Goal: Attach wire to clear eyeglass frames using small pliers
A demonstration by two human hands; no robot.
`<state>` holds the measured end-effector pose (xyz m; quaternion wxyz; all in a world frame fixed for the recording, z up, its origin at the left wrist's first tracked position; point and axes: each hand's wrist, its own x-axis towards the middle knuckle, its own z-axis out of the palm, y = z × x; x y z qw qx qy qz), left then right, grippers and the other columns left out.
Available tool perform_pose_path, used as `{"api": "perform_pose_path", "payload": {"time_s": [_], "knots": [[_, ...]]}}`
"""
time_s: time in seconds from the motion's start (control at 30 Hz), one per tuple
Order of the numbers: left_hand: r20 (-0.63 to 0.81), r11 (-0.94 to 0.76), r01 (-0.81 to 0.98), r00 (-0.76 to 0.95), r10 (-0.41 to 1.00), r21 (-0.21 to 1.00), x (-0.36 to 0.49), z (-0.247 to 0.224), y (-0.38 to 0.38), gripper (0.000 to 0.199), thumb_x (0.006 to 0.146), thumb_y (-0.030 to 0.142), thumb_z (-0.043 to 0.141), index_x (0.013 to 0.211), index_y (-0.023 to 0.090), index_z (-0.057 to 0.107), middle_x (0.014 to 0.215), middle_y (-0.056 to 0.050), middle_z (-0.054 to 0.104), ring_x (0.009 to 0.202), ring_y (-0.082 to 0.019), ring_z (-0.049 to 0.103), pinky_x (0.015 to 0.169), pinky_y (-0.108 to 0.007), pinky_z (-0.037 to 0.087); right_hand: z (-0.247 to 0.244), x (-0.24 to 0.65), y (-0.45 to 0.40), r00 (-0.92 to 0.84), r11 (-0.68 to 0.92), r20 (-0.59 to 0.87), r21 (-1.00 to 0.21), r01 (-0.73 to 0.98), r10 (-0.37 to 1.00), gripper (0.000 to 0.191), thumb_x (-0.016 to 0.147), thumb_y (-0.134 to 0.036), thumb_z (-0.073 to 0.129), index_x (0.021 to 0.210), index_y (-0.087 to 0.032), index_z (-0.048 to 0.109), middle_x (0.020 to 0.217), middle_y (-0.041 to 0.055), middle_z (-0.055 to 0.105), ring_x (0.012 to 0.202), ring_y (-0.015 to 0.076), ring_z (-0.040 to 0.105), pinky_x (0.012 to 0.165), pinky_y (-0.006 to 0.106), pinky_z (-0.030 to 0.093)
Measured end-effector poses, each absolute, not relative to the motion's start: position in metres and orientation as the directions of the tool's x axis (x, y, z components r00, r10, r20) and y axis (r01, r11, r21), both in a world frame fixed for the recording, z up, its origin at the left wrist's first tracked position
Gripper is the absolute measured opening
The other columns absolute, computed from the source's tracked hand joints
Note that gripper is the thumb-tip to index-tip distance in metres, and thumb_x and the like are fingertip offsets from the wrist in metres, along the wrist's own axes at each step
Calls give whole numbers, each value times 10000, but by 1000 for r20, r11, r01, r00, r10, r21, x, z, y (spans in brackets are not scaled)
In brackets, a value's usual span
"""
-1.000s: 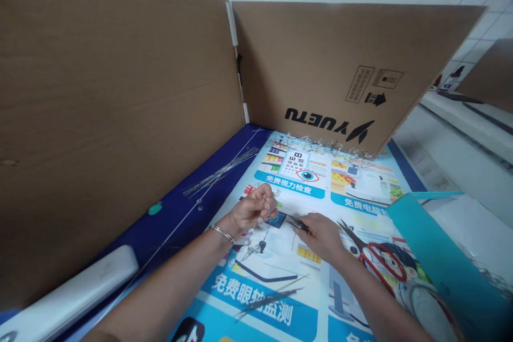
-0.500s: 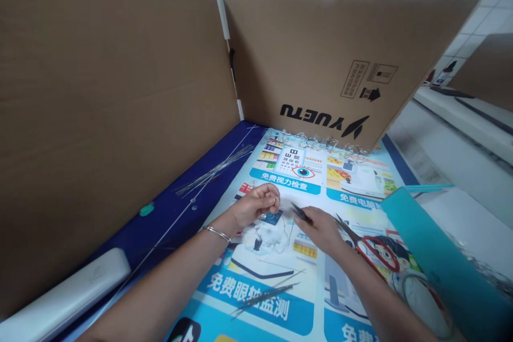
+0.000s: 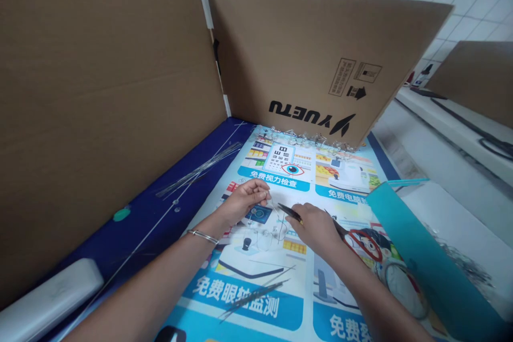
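My left hand (image 3: 245, 204) hovers over the printed mat, its fingertips pinched on a thin wire (image 3: 274, 205) whose lower end is hard to make out. My right hand (image 3: 316, 225) is wrapped round a pair of dark-tipped pliers (image 3: 289, 212), their jaws pointing left at the wire, a short distance from my left fingertips. Below the hands, fine looped wire (image 3: 278, 232) shows faintly against the mat. Scissors (image 3: 340, 228) with red handles lie partly behind my right wrist.
Cardboard panels (image 3: 312, 48) wall the left and back. Small clear wire pieces (image 3: 312, 141) line the back panel's foot. Straight wires (image 3: 256, 297) lie in front, more wires (image 3: 200, 168) on the blue strip. A teal-edged box (image 3: 425, 246) with metal bits stands right; a white object (image 3: 60, 294) lies left.
The whole view has shifted, so the scene sits further left. The pliers' jaws are still near the wire at my left fingertips, and both hands keep their holds.
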<state>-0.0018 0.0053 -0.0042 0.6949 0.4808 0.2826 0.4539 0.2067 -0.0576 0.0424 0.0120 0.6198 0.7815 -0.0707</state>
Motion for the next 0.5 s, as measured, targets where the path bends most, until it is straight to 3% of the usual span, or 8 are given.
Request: {"api": "perform_pose_path", "payload": {"time_s": [0.2,0.5], "knots": [[83,87,-338,456,886,937,0,-4,3,200,730,233,636,886,141,549,753,-30,618,600,-86,547,600,-215,412,39,206,-58,-273,274,-92,1,962,958,291,846,-436,388,876,-214,575,847,56,573,796,196,542,631,271,343],[83,58,-274,478,874,960,2,-9,3,214,712,249,652,874,137,569,750,-38,621,587,-88,540,597,-232,413,33,203,-60,-290,292,-72,24,956,954,283,842,-403,404,881,-191,587,863,86,577,824,211,538,665,297,356]]}}
